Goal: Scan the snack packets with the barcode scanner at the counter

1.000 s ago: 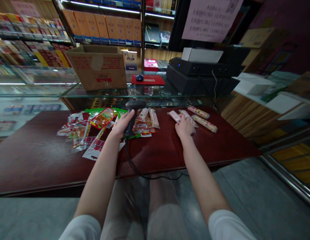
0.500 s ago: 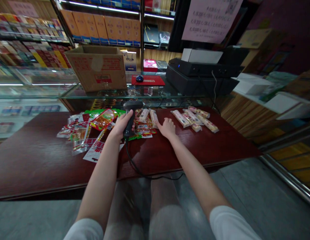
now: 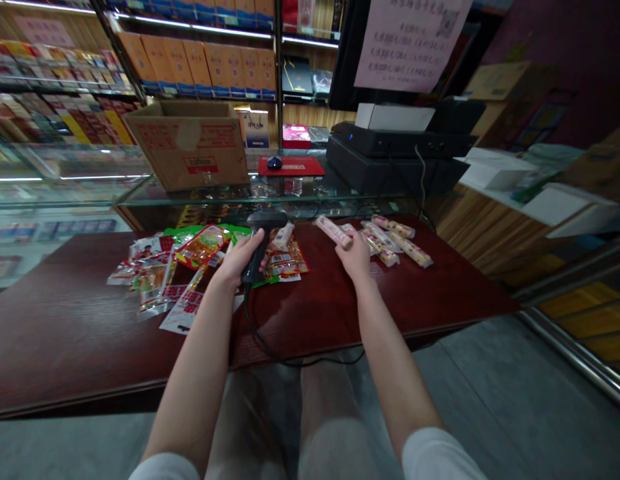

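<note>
My left hand (image 3: 243,257) is wrapped round the handle of a black barcode scanner (image 3: 263,230), its head pointing right above a heap of snack packets. My right hand (image 3: 354,255) grips one end of a wrapped snack bar (image 3: 333,231), held over the table. Just beyond that hand lies a group of similar wrapped bars (image 3: 413,250). Another wrapped bar (image 3: 284,235) rests on red and green snack packets (image 3: 290,261) near the scanner. More bright packets (image 3: 203,245) spread out to the left of my left hand.
A dark red table (image 3: 310,320) holds the goods, with the scanner's cable (image 3: 270,353) looping over its front edge. Behind stand a glass counter, an open cardboard box (image 3: 190,150), a mouse (image 3: 275,163) on a red mat, and black machines (image 3: 395,160).
My right hand has taken a wrapped bar from the packets and moved it right, toward the other bars. My left hand still holds the scanner in nearly the same place.
</note>
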A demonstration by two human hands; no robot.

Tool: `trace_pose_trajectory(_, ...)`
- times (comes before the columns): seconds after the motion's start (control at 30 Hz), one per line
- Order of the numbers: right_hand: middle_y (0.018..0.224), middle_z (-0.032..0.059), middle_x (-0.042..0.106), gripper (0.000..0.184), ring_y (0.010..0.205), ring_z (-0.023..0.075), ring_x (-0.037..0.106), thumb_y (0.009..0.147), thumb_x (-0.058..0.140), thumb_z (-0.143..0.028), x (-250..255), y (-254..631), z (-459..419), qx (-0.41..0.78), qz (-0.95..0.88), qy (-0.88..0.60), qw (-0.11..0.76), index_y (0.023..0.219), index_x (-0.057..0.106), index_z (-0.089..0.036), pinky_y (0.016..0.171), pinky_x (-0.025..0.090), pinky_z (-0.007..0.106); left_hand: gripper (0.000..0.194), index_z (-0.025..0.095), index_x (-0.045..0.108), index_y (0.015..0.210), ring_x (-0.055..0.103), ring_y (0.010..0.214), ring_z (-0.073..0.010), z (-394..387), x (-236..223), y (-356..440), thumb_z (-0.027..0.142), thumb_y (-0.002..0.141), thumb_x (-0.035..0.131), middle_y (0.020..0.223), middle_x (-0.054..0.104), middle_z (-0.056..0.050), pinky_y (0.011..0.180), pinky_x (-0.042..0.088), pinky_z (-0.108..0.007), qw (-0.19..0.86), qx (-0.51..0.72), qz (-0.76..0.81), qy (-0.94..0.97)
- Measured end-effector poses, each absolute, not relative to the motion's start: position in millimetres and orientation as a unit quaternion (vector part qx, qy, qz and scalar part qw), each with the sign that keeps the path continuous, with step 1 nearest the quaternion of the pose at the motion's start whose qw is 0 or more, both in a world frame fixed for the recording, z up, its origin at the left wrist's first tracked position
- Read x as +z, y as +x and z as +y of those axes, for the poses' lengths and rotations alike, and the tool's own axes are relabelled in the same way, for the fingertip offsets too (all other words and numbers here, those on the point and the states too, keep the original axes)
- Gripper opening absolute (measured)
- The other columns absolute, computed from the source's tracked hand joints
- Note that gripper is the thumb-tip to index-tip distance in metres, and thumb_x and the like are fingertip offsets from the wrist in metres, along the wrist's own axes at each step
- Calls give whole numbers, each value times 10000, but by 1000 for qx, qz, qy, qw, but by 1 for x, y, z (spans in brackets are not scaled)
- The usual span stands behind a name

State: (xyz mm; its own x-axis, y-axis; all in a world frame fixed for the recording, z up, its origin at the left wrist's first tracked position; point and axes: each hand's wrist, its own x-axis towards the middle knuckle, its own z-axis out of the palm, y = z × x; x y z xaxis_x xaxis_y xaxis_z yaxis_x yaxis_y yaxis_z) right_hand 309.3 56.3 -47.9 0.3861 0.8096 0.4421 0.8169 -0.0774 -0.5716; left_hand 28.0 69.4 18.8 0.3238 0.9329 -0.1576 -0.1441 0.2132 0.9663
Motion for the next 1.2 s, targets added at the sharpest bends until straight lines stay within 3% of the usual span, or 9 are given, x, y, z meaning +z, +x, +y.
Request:
trace_pose_trajectory(0.13,1163,132,621,304,1125,267,563,803,545,-183,-43,311,56,-26,-567,-696,440,1107,569,-182,1005,427,387,482,145,651,1009,478,387,-109,62,21,36,576,801,701,556,575,5,368,358,-229,663,380,400,506)
trace_pose_trajectory(0.47,1170,133,609,319,1173,261,534,806,515,-158,-42,293,52,-43,-639,-637,430,1120,570,-178,1045,412,378,509,172,582,889,479,380,-101,63,8,44,650,763,705,537,573,10,364,362,-208,649,357,399,540)
trace_pose_trajectory(0.57,1203,138,597,335,1176,257,531,813,517,-168,-43,295,53,-36,-623,-654,428,1145,556,-180,1042,411,376,508,169,578,871,479,391,-87,65,7,44,636,743,733,631,628,-11,362,367,-214,650,378,390,532)
trace_pose_trajectory(0.73,1240,189,575,337,1177,288,531,856,525,-228,-47,304,55,-19,-541,-750,380,1176,556,-127,1008,418,397,469,173,593,932,500,396,-106,70,8,39,601,785,715,552,567,22,375,372,-215,643,418,405,497)
trace_pose_trajectory(0.83,1263,221,572,402,1150,326,553,850,557,-246,-50,312,54,-17,-479,-818,319,1226,556,-104,972,420,453,448,163,600,904,483,375,-98,75,10,31,591,812,690,556,578,12,366,364,-214,627,448,431,470)
trace_pose_trajectory(0.93,1236,206,606,470,1160,366,542,823,613,-275,-54,322,53,-36,-437,-853,285,1277,571,-161,980,375,545,416,154,601,898,480,377,-93,79,13,22,560,842,670,577,600,-2,369,377,-212,615,476,441,449)
trace_pose_trajectory(1.07,1248,238,591,372,1230,410,473,868,566,-305,-57,330,50,-61,-385,-878,280,1200,649,-159,983,328,613,399,152,596,899,487,384,-91,81,18,10,544,858,658,555,574,12,375,383,-201,617,494,445,421)
trace_pose_trajectory(1.2,1402,247,486,469,1296,400,428,884,568,-308,-53,316,53,-85,-414,-850,316,1321,584,-139,1025,329,585,404,151,585,929,487,385,-83,79,22,5,546,870,645,549,562,29,392,394,-195,632,492,438,408)
